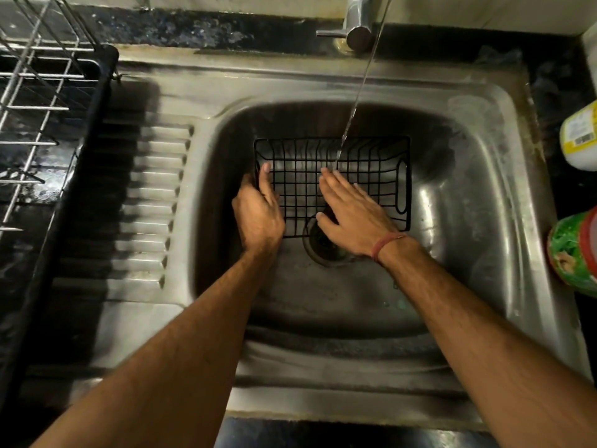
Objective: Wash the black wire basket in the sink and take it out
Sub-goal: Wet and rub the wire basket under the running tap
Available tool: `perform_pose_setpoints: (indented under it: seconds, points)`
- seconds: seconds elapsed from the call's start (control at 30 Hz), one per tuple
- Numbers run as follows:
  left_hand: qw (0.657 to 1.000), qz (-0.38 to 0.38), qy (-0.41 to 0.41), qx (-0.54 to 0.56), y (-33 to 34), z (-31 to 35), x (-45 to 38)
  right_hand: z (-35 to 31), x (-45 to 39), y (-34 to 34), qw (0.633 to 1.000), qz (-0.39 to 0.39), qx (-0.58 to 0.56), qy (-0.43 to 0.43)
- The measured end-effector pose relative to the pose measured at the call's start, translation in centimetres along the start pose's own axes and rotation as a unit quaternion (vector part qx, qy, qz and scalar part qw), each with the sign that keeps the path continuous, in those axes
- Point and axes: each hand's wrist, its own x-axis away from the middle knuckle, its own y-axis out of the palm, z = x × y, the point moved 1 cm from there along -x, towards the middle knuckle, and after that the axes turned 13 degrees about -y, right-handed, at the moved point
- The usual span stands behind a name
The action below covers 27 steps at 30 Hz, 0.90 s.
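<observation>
A black wire basket (pixel 368 163) lies on the bottom of the steel sink (pixel 458 176), partly over the drain (pixel 318 242). A thin stream of water (pixel 355 101) from the tap (pixel 357 24) falls into the basket's middle. My left hand (pixel 258 211) grips the basket's left rim, thumb inside the wall and fingers curled round its outside. My right hand (pixel 352 215) lies flat on the basket's grid floor with straight fingers, fingertips at the water stream. A red thread is tied round my right wrist.
A wire dish rack (pixel 35 101) on a black tray (pixel 97 124) stands at the left beside the ribbed drainboard (pixel 151 195). At the right on the dark counter stand a yellow-white container (pixel 581 137) and a green jar (pixel 575 253).
</observation>
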Motion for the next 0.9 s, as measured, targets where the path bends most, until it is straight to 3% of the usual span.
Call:
perform_pose_setpoints:
  seconds: [0.1, 0.27, 0.4, 0.53, 0.7, 0.73, 0.87, 0.9]
  points:
    - [1.000, 0.001, -0.002, 0.000, 0.0, -0.1, 0.1, -0.7, -1.0, 0.4, 0.997, 0.042, -0.013, 0.062]
    - [1.000, 0.012, -0.012, 0.000, 0.3, -0.4, -0.1, -1.2, -1.1, 0.8, 0.998, 0.038, -0.001, 0.049]
    - [1.000, 0.004, -0.003, 0.010, 0.4, -0.3, -0.5, 0.0, -0.4, 0.3, 0.994, 0.047, 0.015, 0.096]
    - [1.000, 0.005, -0.006, 0.016, 0.0, -0.3, -0.4, -1.0, -0.7, 0.5, 1.000, 0.018, 0.006, 0.014]
    - [1.000, 0.009, -0.009, 0.024, -0.2, -0.5, -0.3, 0.6, -0.8, -0.1, 0.988, 0.044, -0.034, 0.142]
    - [1.000, 0.012, -0.006, 0.021, -0.2, -0.4, -0.3, -0.3, -1.1, 0.0, 0.990, 0.040, -0.029, 0.135]
    - [0.999, 0.036, 0.008, 0.003, -0.4, -0.6, -0.3, -3.9, -2.3, 1.1, 1.000, -0.004, 0.003, -0.026]
    - [0.999, 0.038, 0.007, 0.005, -0.4, -0.6, -0.4, -3.6, -2.3, 1.0, 1.000, -0.002, -0.002, -0.025]
